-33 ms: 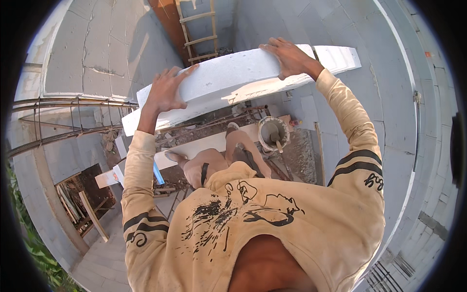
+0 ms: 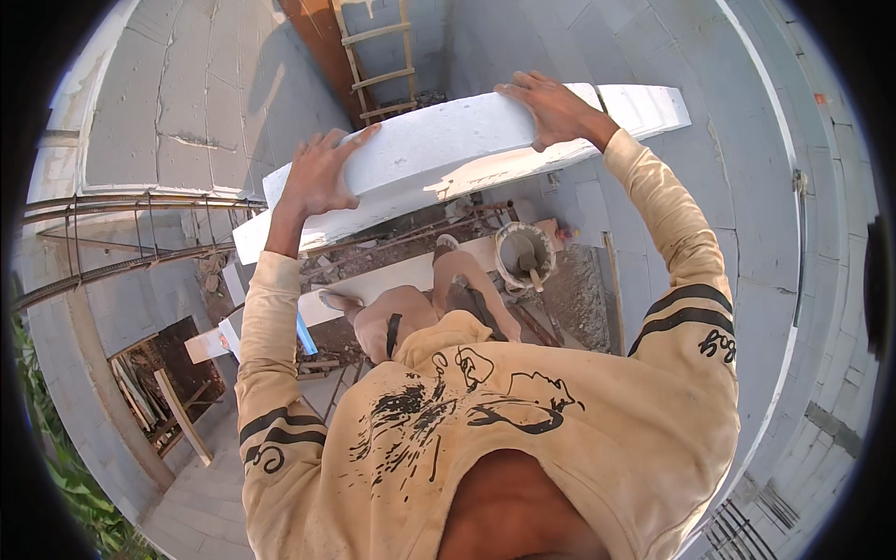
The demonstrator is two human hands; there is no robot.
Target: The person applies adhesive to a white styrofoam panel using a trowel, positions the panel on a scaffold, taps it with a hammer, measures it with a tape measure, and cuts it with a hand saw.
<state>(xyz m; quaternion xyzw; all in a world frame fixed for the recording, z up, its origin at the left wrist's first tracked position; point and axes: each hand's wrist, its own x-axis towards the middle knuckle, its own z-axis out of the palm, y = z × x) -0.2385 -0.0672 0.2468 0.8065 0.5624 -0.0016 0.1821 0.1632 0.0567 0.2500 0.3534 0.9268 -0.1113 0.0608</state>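
Barely any shift since the earlier frame; hands and block match it. Left hand [image 2: 320, 177] and right hand [image 2: 555, 114] both clamped over the white block [image 2: 448, 131], crosswise beyond the bucket [image 2: 501, 266]. Probably positioning; next adjustment calls for even two-handed control.

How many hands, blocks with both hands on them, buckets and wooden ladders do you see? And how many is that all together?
Hands: 2 (left hand, right hand)
Pale block with both hands on it: 1
Bucket: 1
Wooden ladder: 1
Total: 5
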